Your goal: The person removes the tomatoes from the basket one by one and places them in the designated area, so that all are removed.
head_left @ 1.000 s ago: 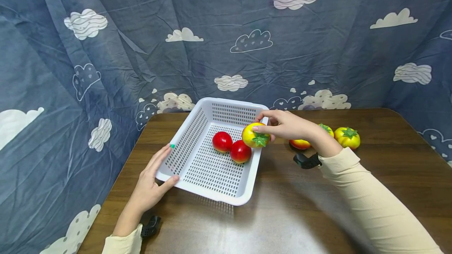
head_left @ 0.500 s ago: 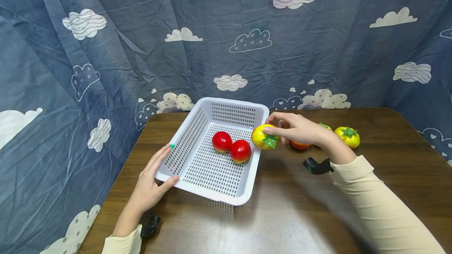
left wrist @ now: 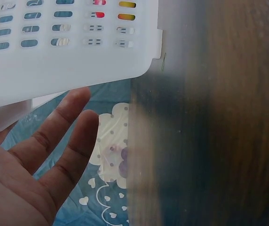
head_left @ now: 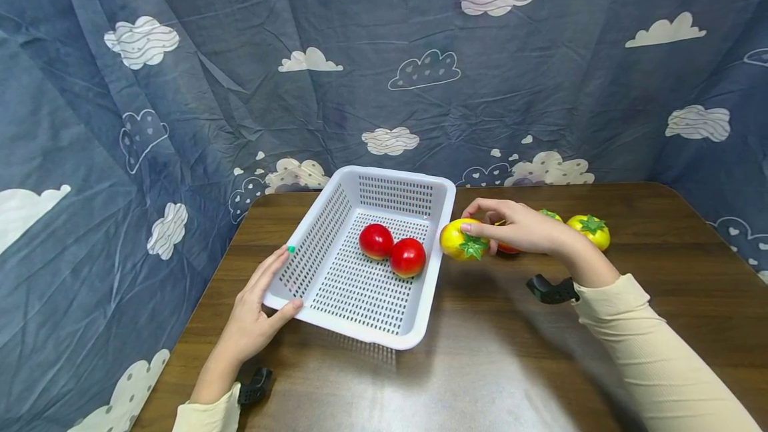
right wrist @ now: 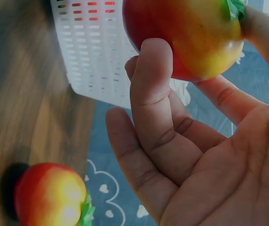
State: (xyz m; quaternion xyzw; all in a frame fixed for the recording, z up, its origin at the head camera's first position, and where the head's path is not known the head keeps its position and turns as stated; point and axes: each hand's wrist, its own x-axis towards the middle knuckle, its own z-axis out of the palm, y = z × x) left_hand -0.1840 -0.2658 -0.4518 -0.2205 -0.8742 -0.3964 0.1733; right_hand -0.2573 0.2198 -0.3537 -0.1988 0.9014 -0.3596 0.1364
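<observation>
My right hand (head_left: 525, 227) pinches a glossy yellow-and-red toy persimmon (head_left: 457, 240) between thumb and fingers, just outside the right rim of a white plastic basket (head_left: 384, 337). Its green leafy top (head_left: 474, 247) faces the head camera; the right wrist view shows its redder lower side. Inside the basket lie two round red fruits (head_left: 376, 241) with yellowish undersides, side by side. My left hand (head_left: 252, 319) rests at the basket's near left corner, thumb on the rim and fingers extended along the left side. In the left wrist view, two straight fingers (left wrist: 80, 136) show below the basket.
Right of the basket, more toy persimmons (head_left: 591, 231) lie on the brown wooden table (head_left: 480, 365), partly hidden behind my right hand and wrist. A blue cloud-patterned curtain (head_left: 336, 105) hangs behind the table. Each wrist wears a black camera strap (head_left: 551, 289).
My right hand has moved right and slightly toward me, carrying the persimmon from over the basket's right rim to beside it. The left hand, basket and two red fruits have stayed put.
</observation>
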